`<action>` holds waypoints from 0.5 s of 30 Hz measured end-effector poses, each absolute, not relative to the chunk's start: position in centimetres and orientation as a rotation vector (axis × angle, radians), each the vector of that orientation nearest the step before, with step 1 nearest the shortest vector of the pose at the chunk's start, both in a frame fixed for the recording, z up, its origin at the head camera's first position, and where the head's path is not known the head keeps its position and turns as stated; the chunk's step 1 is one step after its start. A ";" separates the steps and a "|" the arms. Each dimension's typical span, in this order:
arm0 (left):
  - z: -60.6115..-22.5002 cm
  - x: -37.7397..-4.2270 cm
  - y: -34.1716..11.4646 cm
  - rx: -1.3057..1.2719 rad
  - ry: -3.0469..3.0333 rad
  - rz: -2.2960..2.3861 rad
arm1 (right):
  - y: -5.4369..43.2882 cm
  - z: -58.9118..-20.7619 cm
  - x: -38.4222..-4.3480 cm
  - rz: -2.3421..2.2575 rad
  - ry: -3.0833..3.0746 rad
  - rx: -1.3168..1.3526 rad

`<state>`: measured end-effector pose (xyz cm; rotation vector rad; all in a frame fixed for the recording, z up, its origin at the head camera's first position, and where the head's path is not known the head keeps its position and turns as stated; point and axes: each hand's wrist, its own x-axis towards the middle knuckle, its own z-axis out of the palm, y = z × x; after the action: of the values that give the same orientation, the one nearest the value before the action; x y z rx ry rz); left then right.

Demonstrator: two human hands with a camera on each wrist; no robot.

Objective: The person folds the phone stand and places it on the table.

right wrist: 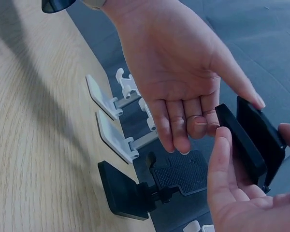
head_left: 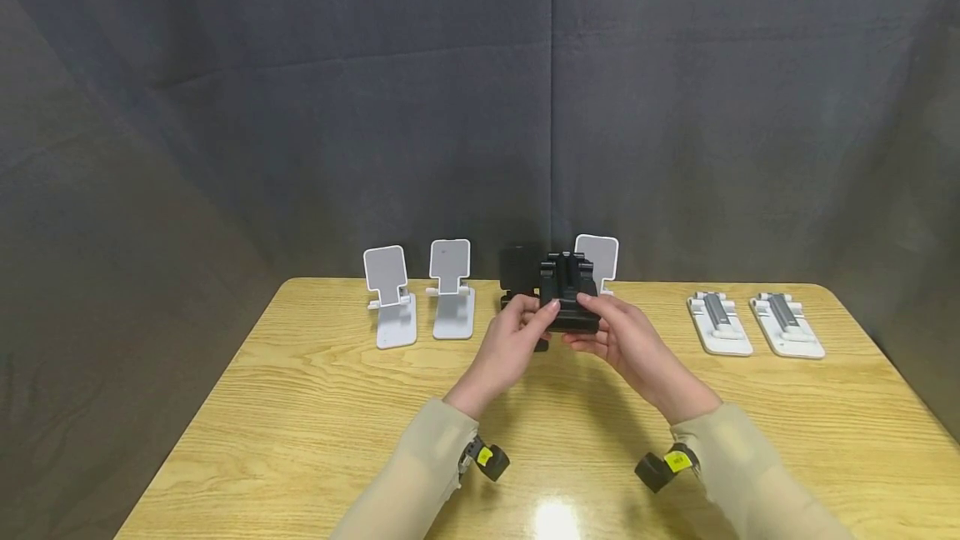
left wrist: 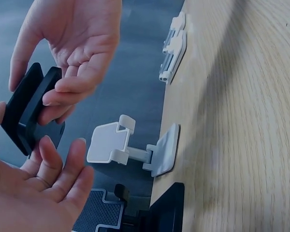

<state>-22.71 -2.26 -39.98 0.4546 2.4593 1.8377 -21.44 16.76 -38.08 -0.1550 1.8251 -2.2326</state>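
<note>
A folded black phone stand hangs above the table, held by both hands. My left hand grips its left side, thumb on the near face and fingers behind. On the right side my right hand pinches it the same way. Seen from the left wrist, its two black plates lie at a narrow angle with a gap between them. Behind the hands stands an unfolded black phone stand, partly hidden. A white unfolded phone stand shows behind the held one.
Two white unfolded phone stands stand at the back left of the wooden table. At the back right lie two white folded stands. A dark curtain hangs behind the table's far edge.
</note>
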 end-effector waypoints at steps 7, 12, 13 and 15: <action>-40.3 -22.7 -2.3 0.509 2.523 1.788 | 16.8 -38.3 -21.6 -2.254 1.810 -0.147; -40.5 -22.8 -2.2 0.546 2.536 1.790 | 16.9 -38.4 -21.5 -2.261 1.809 -0.153; -40.6 -22.9 -2.2 0.552 2.538 1.788 | 16.9 -38.4 -21.5 -2.262 1.810 -0.154; -40.7 -22.9 -2.1 0.559 2.541 1.785 | 16.9 -38.5 -21.5 -2.266 1.809 -0.154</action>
<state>-22.95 -2.14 -40.71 0.5588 2.5408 1.7848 -21.53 16.92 -38.45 -0.1538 1.8089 -2.2657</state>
